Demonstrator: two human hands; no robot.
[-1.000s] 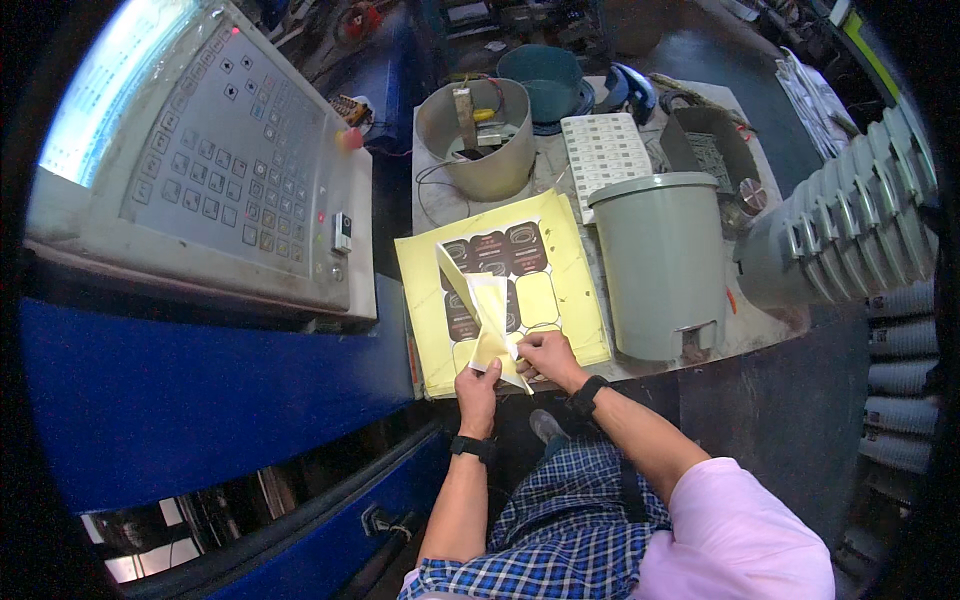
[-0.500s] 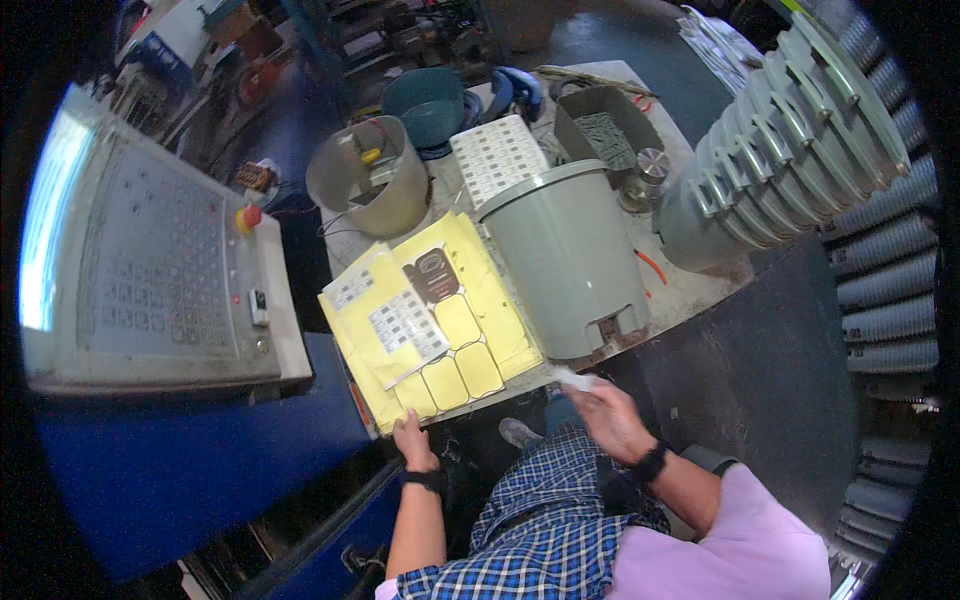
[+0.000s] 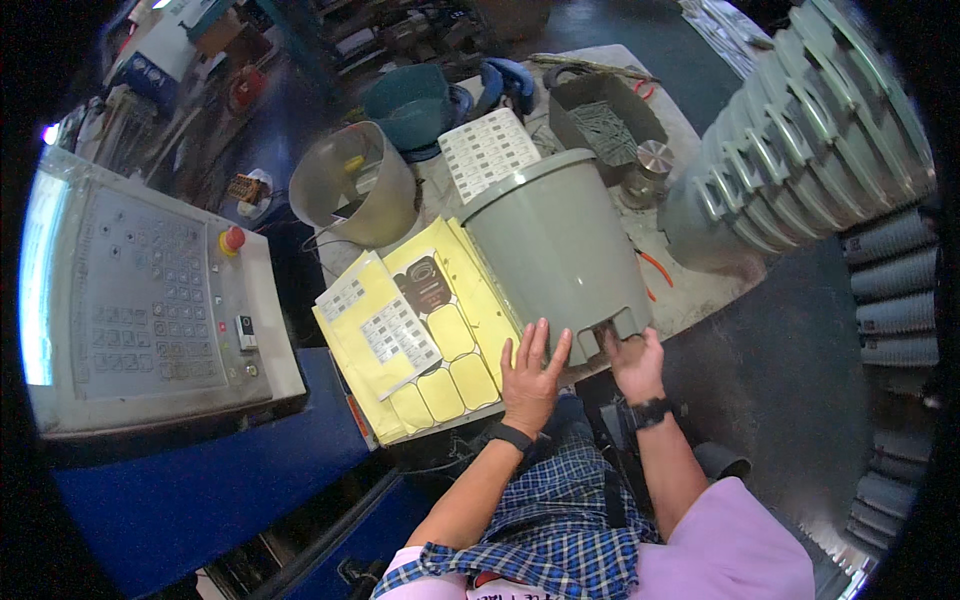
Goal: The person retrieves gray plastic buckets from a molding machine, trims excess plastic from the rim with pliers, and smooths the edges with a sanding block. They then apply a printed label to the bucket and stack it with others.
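Note:
A grey plastic bin [image 3: 550, 240] lies tilted on the table, its rim away from me and its notched base toward me. My left hand [image 3: 532, 385] rests open against the bin's lower side, fingers spread. At the notch in the base, my right hand [image 3: 636, 368] has its fingers curled in; the fingertips are partly hidden, and what they hold cannot be made out. Left of the bin lie yellow sticker sheets [image 3: 465, 375] with a brown label [image 3: 425, 287] and a white printed sheet [image 3: 400, 335] on top.
A stack of grey bins [image 3: 790, 150] stands at the right. Behind are a translucent tub [image 3: 355, 215], a teal tub [image 3: 405, 105], a box of grey parts [image 3: 605, 125], a metal cylinder [image 3: 650, 175] and orange-handled pliers [image 3: 655, 265]. A control panel [image 3: 160, 290] is at left.
My left hand has moved right from the yellow sheets onto the bin. My right hand has come up to the bin's notch; the small white piece it held is out of sight.

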